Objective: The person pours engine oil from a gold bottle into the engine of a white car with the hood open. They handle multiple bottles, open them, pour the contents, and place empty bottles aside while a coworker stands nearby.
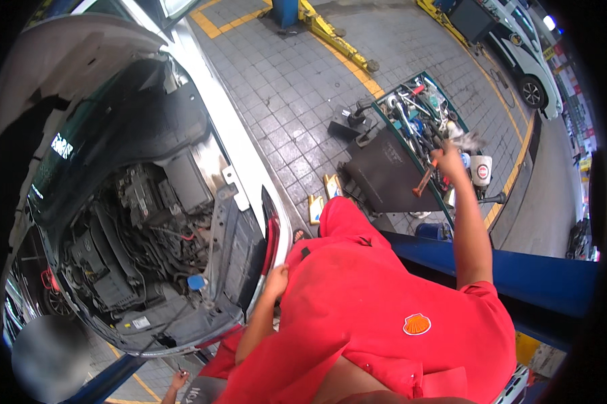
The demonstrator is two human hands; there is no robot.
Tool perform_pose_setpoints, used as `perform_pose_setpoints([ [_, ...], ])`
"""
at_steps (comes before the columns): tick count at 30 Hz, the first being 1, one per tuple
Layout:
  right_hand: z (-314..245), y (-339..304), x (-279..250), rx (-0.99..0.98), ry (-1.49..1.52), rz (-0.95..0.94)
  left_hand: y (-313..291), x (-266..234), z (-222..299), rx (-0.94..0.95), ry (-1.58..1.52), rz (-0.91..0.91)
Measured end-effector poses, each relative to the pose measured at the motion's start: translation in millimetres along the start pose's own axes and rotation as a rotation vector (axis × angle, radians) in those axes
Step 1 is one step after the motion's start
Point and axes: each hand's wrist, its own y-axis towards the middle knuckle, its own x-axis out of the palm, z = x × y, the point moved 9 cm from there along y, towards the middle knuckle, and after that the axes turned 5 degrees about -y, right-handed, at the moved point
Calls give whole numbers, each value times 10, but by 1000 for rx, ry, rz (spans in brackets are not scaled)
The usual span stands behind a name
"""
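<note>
My right hand [450,161] reaches over the tool cart [388,172] and is closed on an orange-handled tool [425,180]. The tool slants down over the cart's near edge; its exact kind does not show. Around that hand lie wrenches, sockets and other loose tools [418,111] in the cart's top tray. A white container [481,170] stands just right of my wrist. Low at my side, my left hand [276,279] is closed against my red clothing [377,289], next to the car's front corner. Whatever may be inside its fingers is hidden.
To the left, a white car's engine bay [142,236] lies exposed under its raised hood [81,74]. Yellow bottles [324,198] stand on the tiles near the cart. A blue lift beam [505,266] crosses at my right. Another person's hand [175,380] shows at lower left.
</note>
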Motion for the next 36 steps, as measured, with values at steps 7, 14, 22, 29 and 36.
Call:
perform_pose_setpoints([
  [7,-1348,-1299,3379,-229,-182,-1167,188,-96,-593,-402,2,31],
  [14,-1932,241,3302,-128,-739,-1759,1416,-391,129,-428,-113,57],
  [22,-2733,2788,4313,-559,-887,-1718,3792,-434,1119,-480,-174,165],
  [29,-3367,4007,3623,-481,-707,-2026,5349,-1555,2671,-396,367,-92],
  [36,-4376,6189,4341,-165,415,-1344,8218,-3235,4550,157,147,370],
])
